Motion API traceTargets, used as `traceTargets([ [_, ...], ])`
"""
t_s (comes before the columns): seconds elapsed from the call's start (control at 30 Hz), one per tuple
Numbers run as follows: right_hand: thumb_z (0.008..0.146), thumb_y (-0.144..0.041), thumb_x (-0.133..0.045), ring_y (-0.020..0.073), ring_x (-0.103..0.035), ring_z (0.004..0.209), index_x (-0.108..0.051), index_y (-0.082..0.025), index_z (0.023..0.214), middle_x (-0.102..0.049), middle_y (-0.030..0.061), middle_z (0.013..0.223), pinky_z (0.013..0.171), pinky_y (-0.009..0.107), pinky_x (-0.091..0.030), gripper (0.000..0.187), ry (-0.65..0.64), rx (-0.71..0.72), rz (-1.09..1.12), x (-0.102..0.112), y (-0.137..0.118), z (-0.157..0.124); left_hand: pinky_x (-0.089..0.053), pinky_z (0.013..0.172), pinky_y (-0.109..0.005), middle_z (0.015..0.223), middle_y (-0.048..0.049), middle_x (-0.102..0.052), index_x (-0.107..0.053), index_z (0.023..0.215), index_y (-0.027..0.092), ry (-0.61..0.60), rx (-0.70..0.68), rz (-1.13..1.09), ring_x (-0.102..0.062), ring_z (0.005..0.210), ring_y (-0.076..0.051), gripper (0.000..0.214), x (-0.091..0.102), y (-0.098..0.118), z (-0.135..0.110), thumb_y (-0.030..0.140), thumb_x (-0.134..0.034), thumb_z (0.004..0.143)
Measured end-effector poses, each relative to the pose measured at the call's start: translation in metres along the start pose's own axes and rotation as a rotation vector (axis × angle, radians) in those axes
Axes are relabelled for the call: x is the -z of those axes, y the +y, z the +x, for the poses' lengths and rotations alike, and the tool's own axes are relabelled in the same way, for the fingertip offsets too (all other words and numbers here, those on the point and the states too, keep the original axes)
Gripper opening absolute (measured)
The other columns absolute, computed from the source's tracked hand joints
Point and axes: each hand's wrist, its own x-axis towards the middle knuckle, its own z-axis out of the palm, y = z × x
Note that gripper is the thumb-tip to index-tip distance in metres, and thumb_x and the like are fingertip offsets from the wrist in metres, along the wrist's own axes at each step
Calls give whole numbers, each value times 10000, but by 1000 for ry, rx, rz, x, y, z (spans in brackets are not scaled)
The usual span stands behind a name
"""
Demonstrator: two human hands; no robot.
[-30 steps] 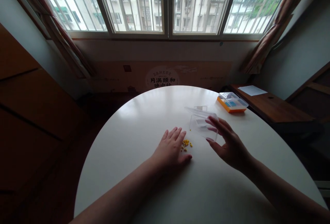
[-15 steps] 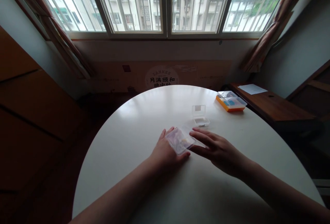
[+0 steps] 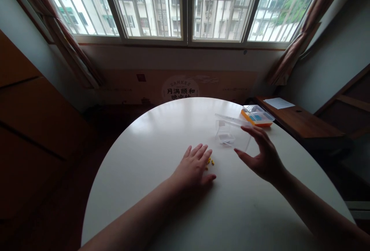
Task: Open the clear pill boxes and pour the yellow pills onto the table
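My left hand point(image 3: 195, 166) rests low over the white table point(image 3: 138, 174), fingers stretched out. Several small yellow pieces point(image 3: 212, 162) lie on the tabletop beside and partly under its fingers; what they are is too small to tell. Between thumb and fingers, my right hand point(image 3: 261, 152) grips a clear plastic box point(image 3: 244, 142), tilted with its lid swung open, above the table. Behind that box stands a smaller clear case point(image 3: 226, 138) with its lid raised, partly seen through the plastic.
An orange box with a clear, compartmented lid point(image 3: 258, 116) sits at the table's far right edge. Beyond it is a wooden side table point(image 3: 326, 122) with a sheet of paper point(image 3: 279, 103). A barred window and a wall panel lie ahead.
My right hand has carried the clear box away from my left hand, to the right and farther back. The yellow pieces now show on the table by my left hand.
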Motion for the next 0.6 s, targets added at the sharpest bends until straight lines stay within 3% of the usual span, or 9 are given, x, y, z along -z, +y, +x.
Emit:
traceTargets([
  [0.1, 734, -304, -732, 234, -505, 1191, -429, -265, 1305, -496, 79, 1257, 1084, 457, -414, 647, 93, -135, 198, 5, 10, 3, -158, 1147, -574, 1528, -133, -314, -396, 1422, 205, -25, -161, 14, -235, 1417, -319, 631, -1, 2, 4, 536, -484, 892],
  [0.2, 725, -288, -741, 201, -526, 1160, -380, -281, 1305, -489, 72, 1230, 1093, 427, -410, 683, 131, -219, 437, 7, 14, 5, -171, 1129, -598, 1499, -137, -366, -429, 1397, 223, -59, -237, 17, -281, 1395, -336, 547, -2, 2, 7, 509, -419, 931],
  [0.47, 710, -273, -760, 158, -548, 1095, -162, -365, 1415, -507, 51, 1164, 1064, 407, -435, 929, 40, -366, 736, 4, 10, -2, -253, 1127, -514, 1199, -90, -617, -574, 1167, 202, 11, -235, -15, -539, 1149, -248, 328, 6, 6, 4, 345, -511, 878],
  [0.6, 746, -302, -741, 162, -526, 1137, -293, -354, 1374, -487, 55, 1207, 1051, 381, -445, 774, -57, -419, 778, 0, 13, -9, -324, 1095, -477, 1075, -51, -658, -616, 1004, 215, 63, -258, -19, -601, 1006, -208, 189, 5, 2, 5, 299, -529, 858],
])
